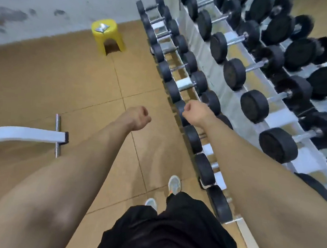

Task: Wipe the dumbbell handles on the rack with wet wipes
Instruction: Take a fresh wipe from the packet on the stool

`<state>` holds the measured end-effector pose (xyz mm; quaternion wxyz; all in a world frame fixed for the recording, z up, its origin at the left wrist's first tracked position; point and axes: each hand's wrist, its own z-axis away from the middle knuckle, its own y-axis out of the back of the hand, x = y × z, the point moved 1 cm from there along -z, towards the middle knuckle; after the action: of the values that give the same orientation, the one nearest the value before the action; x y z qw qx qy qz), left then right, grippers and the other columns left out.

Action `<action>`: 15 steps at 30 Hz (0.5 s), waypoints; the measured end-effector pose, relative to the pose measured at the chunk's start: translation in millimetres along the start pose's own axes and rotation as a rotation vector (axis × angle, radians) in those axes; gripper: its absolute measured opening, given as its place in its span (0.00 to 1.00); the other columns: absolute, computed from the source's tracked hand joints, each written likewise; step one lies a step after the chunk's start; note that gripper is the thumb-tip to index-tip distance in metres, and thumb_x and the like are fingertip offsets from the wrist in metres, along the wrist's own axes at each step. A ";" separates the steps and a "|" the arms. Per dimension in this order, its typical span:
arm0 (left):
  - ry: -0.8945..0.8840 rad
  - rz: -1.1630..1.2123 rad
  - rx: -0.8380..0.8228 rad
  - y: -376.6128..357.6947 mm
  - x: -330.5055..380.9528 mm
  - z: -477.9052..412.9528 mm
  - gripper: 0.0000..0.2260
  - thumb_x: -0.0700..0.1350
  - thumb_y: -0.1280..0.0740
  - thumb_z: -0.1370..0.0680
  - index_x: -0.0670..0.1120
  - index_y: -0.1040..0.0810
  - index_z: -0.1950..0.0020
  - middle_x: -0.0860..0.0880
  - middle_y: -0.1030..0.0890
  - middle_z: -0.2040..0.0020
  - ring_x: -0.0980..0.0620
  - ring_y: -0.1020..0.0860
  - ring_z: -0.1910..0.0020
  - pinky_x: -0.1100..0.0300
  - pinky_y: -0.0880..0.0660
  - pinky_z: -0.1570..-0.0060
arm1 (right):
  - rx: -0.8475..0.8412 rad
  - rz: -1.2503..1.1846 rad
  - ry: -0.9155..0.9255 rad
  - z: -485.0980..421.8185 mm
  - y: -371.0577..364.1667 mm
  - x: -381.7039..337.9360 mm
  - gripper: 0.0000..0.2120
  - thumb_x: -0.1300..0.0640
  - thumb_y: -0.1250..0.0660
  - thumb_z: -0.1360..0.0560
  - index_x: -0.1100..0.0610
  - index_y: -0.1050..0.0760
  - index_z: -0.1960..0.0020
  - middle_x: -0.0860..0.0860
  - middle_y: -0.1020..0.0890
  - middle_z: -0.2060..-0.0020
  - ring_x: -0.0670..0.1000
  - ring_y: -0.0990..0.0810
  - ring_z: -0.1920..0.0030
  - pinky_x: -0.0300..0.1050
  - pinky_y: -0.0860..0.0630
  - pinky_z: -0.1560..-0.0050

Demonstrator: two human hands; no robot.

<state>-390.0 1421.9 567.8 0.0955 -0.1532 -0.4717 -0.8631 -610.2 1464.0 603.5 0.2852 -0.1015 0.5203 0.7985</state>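
Tan tiled floor took up most of the left side. The long white metal multi-tier rack ran near to far down the right, loaded w/ black round-headed dumbbells. Their chrome handles, the things to be wiped, all sat on the rack w/ nothing on them.

Both arms were stretched fwd. Left hand was over the floor and right hand hung just over the lowest row's heads. Each was curled into a fist w/ no wipe showing, though the palm sides were hidden.

At the left edge a white curved metal frame w/ a chrome cross-rod lay on the floor. Far off, well apart from both hands, stood a yellow plastic stool w/ a silvery flat packet on top, prob. the wipes.

Risks:
- No wipe seemed to be in hand, so nothing could be cleaned w/o a trip to the stool.
- Right knuckles were close to the dumbbell heads and could get knocked.
- A nudged dumbbell might roll in its cradle.
- The cross-rod was a trip point.
- Duller patches on the floor near the feet might be damp and slippery.

Labels: none readable. Weight marks on the heads and any print on the packet were too blurred.
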 end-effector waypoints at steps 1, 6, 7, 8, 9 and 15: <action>0.034 0.011 0.015 8.0 -5.4 -4.0 0.18 0.51 0.36 0.19 0.44 0.25 0.32 0.42 0.21 0.35 0.41 0.24 0.36 0.55 0.29 0.41 | -0.013 0.024 0.034 -13.6 2.7 -12.0 0.10 0.59 0.39 0.21 0.62 0.21 0.48 0.59 0.18 0.51 0.60 0.20 0.47 0.53 0.22 0.44; 0.174 0.092 0.093 47.7 -21.5 -30.2 0.23 0.51 0.36 0.20 0.45 0.30 0.26 0.43 0.24 0.30 0.42 0.26 0.31 0.52 0.29 0.35 | -0.083 0.115 0.197 -79.0 19.7 -60.3 0.09 0.58 0.37 0.23 0.60 0.22 0.47 0.57 0.18 0.51 0.58 0.20 0.48 0.58 0.21 0.43; 0.199 0.103 0.102 54.8 -22.9 -36.1 0.23 0.51 0.36 0.20 0.45 0.30 0.26 0.43 0.24 0.30 0.42 0.26 0.31 0.52 0.29 0.34 | -0.087 0.132 0.217 -90.5 24.3 -67.9 0.09 0.58 0.38 0.23 0.59 0.22 0.47 0.56 0.18 0.50 0.58 0.20 0.48 0.58 0.21 0.43; 0.219 0.112 0.113 61.4 -24.3 -42.1 0.23 0.51 0.36 0.20 0.45 0.30 0.26 0.43 0.24 0.30 0.41 0.26 0.32 0.52 0.29 0.34 | -0.094 0.144 0.237 -102.9 28.5 -74.0 0.08 0.58 0.38 0.23 0.58 0.22 0.47 0.55 0.18 0.50 0.58 0.20 0.48 0.58 0.21 0.43; 0.240 0.120 0.124 67.4 -26.2 -48.4 0.23 0.52 0.36 0.20 0.46 0.29 0.27 0.43 0.23 0.30 0.41 0.26 0.32 0.51 0.29 0.34 | -0.104 0.156 0.253 -115.3 32.4 -80.1 0.08 0.57 0.38 0.23 0.58 0.23 0.48 0.55 0.19 0.51 0.57 0.20 0.49 0.58 0.21 0.44; 0.319 0.189 0.160 105.2 -42.4 -92.0 0.22 0.51 0.36 0.19 0.45 0.29 0.27 0.42 0.23 0.31 0.41 0.25 0.34 0.51 0.28 0.34 | -0.174 0.248 0.324 -192.3 46.0 -124.2 0.08 0.58 0.37 0.23 0.59 0.21 0.48 0.55 0.18 0.53 0.58 0.19 0.50 0.58 0.20 0.44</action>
<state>-333.9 1288.7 588.6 0.2616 -0.0499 -0.5010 -0.8234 -560.5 1236.0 611.8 0.0873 -0.1880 0.4969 0.8427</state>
